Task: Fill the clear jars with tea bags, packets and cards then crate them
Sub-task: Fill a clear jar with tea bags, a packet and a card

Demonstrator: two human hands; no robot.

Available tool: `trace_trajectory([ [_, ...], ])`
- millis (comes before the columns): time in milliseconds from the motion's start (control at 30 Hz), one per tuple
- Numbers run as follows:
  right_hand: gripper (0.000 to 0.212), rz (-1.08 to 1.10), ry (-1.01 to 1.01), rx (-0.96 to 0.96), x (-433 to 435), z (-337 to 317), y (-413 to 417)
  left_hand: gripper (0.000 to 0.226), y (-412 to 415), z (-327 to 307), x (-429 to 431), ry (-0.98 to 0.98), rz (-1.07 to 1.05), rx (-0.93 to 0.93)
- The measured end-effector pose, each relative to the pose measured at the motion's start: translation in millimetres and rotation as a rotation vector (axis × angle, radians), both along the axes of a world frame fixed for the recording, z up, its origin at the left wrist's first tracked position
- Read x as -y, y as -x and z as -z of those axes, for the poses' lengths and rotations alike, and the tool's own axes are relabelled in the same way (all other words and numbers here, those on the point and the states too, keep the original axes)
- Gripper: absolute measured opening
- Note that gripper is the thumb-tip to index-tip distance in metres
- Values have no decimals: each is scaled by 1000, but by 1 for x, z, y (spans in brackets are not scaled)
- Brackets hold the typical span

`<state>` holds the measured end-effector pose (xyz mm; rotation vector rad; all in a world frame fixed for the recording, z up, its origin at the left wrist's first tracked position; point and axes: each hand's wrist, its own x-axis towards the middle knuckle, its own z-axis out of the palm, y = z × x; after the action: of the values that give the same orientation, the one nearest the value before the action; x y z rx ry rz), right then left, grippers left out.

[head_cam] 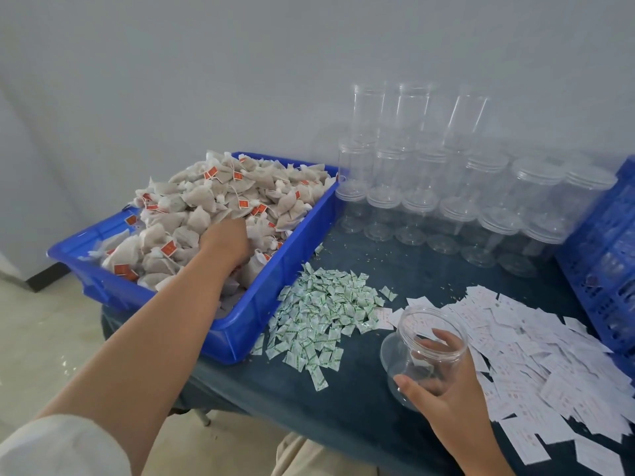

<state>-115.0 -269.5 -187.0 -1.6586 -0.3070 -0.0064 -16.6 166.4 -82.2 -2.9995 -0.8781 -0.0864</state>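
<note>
My left hand is buried in a heap of tea bags with red tags, piled in a blue tray at the table's left; its fingers are hidden among the bags. My right hand grips an open clear jar, tilted toward me, near the front right. A tea bag or card seems to lie inside it. A pile of green-and-white packets lies between tray and jar. White cards are scattered to the right.
Several empty clear jars with lids stand stacked upside down at the back right against the wall. A blue crate stands at the right edge. The table carries a dark blue cloth. Tiled floor lies to the left.
</note>
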Motion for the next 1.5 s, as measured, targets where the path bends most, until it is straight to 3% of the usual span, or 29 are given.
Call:
trace_trajectory([
  [133,88,11,-10,-12,-1,2,-1,45,3,-6,-1,324,74,356],
  [233,88,13,-11,-20,0,6,-2,26,9,-17,7,507,114,587],
  [400,88,13,-4,-2,-1,7,-4,11,27,-49,32,790,219,768],
  [467,87,11,5,4,-1,5,-4,30,34,-59,47,1052,203,845],
  [533,88,15,19,-2,-1,2,-3,36,38,-63,59,1332,204,890],
  [667,92,27,78,2,0,-3,0,25,47,-77,87,1647,341,893],
  [800,94,15,162,-18,1,-4,3,42,59,-102,131,1855,476,676],
  [933,99,5,199,-4,-1,-9,5,16,73,-117,182,1822,485,492],
  [1100,98,10,176,31,-1,-14,8,15,74,-105,239,1905,551,374],
  [1167,101,24,166,36,-1,-14,9,20,73,-90,260,1760,523,393],
  [1233,104,35,165,43,0,-13,9,29,72,-72,275,1487,460,465],
  [1333,100,44,156,50,0,-14,9,36,72,-49,285,1179,533,446],
  [1500,96,58,182,66,-1,-15,9,37,70,-46,276,1006,652,368],
])
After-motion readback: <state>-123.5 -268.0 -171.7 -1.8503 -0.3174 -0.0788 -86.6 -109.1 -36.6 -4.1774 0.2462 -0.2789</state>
